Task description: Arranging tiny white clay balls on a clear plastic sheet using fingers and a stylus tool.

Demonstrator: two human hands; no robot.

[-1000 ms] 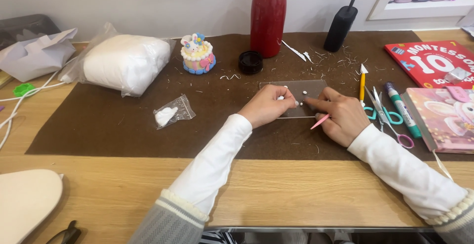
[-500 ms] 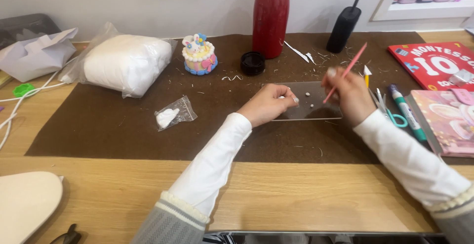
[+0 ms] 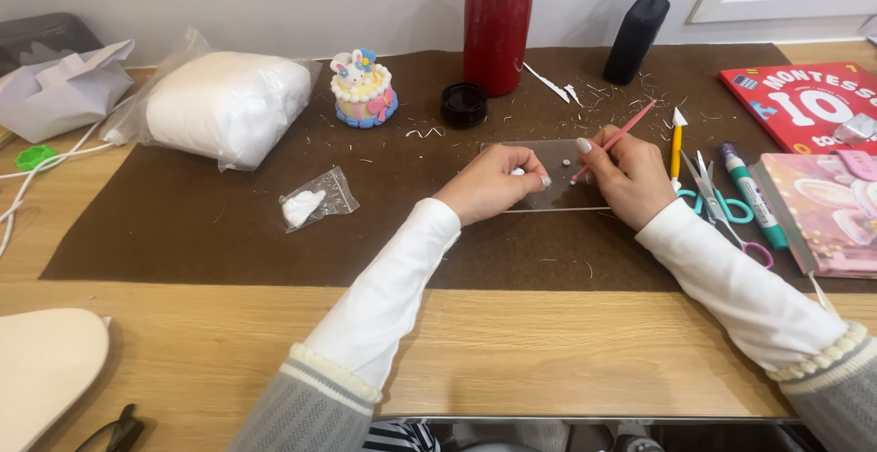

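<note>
Pale wood, that is the desk (image 3: 548,351), and across its middle lies a broad brown felt mat (image 3: 183,223) dotted with tiny white shavings. At the far left of the mat sits a big bag of white stuffing (image 3: 224,105), with crumpled white paper (image 3: 59,86) beside it. A tall red flask (image 3: 496,22) stands upright at the back edge, its black cap (image 3: 464,105) lying just in front, and a black bottle (image 3: 637,36) stands to the right. Two books, one red (image 3: 804,95) and one pink (image 3: 827,210), lie at the right edge. Near the flask, a little pastel cake figurine (image 3: 364,89) topped with a bunny. A small clear bag (image 3: 317,201) holding something white rests left of the arms.

Now the centre: a clear plastic sheet (image 3: 557,164) lies flat on the mat, a few small white bits on it. The left hand (image 3: 489,185) rests curled on the sheet's left end, fingertips pressed down, a small white bit at them. The right hand (image 3: 630,178) pinches a slim pink tool (image 3: 614,139), slanted, its lower tip touching the sheet. Just right of that hand lie a yellow tool (image 3: 676,146), teal scissors (image 3: 717,201) and a green marker (image 3: 749,196).
</note>
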